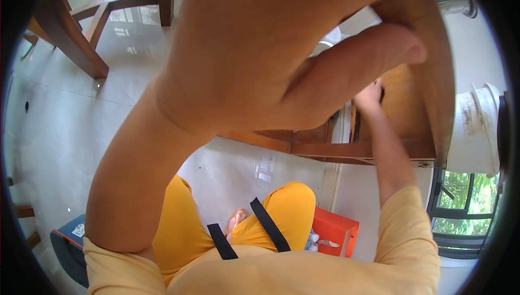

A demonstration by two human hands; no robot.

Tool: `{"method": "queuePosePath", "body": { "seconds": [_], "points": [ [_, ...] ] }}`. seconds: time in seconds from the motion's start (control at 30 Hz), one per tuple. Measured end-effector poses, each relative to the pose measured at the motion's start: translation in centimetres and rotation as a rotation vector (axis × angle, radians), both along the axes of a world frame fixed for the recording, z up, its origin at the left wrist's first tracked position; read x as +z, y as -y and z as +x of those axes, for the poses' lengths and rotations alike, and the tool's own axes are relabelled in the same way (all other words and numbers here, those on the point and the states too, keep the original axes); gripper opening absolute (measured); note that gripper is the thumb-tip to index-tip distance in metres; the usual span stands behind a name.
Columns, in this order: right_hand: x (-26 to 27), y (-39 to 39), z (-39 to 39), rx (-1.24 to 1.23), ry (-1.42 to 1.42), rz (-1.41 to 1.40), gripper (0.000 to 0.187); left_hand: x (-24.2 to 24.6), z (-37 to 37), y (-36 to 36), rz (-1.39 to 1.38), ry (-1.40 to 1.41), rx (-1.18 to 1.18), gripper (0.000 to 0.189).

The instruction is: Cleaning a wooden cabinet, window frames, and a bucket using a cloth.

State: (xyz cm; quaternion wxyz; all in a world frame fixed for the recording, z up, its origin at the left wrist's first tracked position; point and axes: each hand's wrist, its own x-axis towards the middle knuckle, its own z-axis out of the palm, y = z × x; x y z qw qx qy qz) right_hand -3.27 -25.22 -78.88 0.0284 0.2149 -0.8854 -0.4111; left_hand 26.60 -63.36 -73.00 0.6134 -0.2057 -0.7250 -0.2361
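Note:
My left hand [260, 63] is raised very close to the camera and fills much of the upper view. Its thumb points right, apart from the rest of the hand, and the other fingers run towards the upper edge, so any grip is not visible. Beyond it, my right hand [367, 96] reaches into a brown wooden cabinet [436, 92]. That hand is beside a small dark thing [382, 94] against the wood; whether the fingers hold it is unclear. My left hand hides much of the cabinet's interior, where something white shows above the thumb.
Wooden furniture legs [87, 47] stand at upper left on the glossy tiled floor [57, 132]. A red-orange box [335, 230] lies by my knee. A dark blue case [67, 242] is at lower left. A stained white container [475, 128] hangs or stands right, above a window [463, 201].

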Motion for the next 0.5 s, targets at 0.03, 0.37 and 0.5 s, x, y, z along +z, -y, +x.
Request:
{"method": "queuePosePath", "body": {
  "seconds": [0.03,0.37,0.5],
  "points": [
    [-1.0,-0.2,2.3,0.017,-0.076,0.139,0.045,0.4,-1.0,0.0,-0.003,-0.012,-0.013,0.045],
    [6.8,2.1,14.6,-0.001,0.25,-0.741,0.023,4.7,-2.7,-2.3,-0.053,-0.15,-0.193,0.043],
    [5.1,9.2,17.3,0.403,0.091,-1.002,0.022,5.5,-2.1,-1.6,-0.149,-0.132,-0.152,0.042]
  ]
}}
